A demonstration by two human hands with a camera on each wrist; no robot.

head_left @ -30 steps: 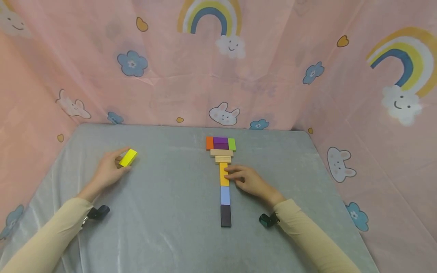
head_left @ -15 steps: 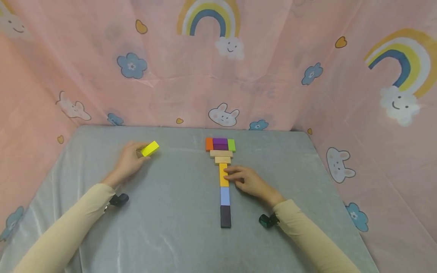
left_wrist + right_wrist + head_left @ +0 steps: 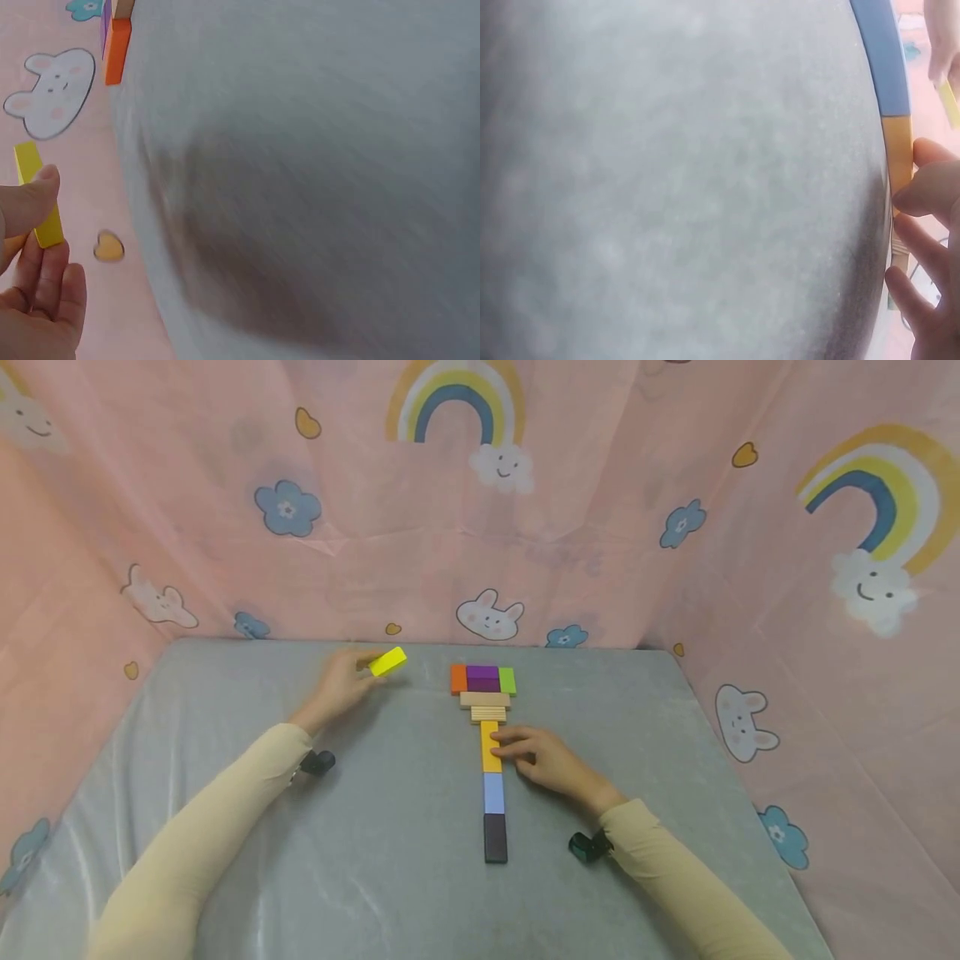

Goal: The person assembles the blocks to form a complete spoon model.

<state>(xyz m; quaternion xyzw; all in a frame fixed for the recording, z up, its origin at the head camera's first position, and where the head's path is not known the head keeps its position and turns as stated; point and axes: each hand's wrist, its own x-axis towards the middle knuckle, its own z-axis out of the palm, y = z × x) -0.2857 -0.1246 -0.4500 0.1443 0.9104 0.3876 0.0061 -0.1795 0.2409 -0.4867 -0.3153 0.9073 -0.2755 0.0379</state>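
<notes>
In the head view my left hand point(image 3: 339, 687) pinches a bright yellow block point(image 3: 388, 662), held tilted over the far part of the table. The left wrist view has the thumb on one face of it. My right hand point(image 3: 553, 762) rests its fingertips on the amber block point(image 3: 490, 737) in a row of blocks lying flat. Nearer me in that row come a light blue block point(image 3: 493, 793) and a black block point(image 3: 495, 840). Beyond the amber one lie ridged wooden pieces point(image 3: 488, 714), a plain wooden block point(image 3: 484, 700), then orange point(image 3: 458, 680), purple point(image 3: 482, 672) and green point(image 3: 507, 681) blocks side by side.
Grey cloth covers the table point(image 3: 375, 860). A pink printed curtain point(image 3: 585, 510) rises along its far edge and both sides. A dark wrist camera point(image 3: 318, 763) sits at the left cuff, and another camera point(image 3: 588, 846) at the right cuff.
My left hand has carried the yellow block to the right and farther away, closer to the orange block. The right hand has stayed in place on the amber block.
</notes>
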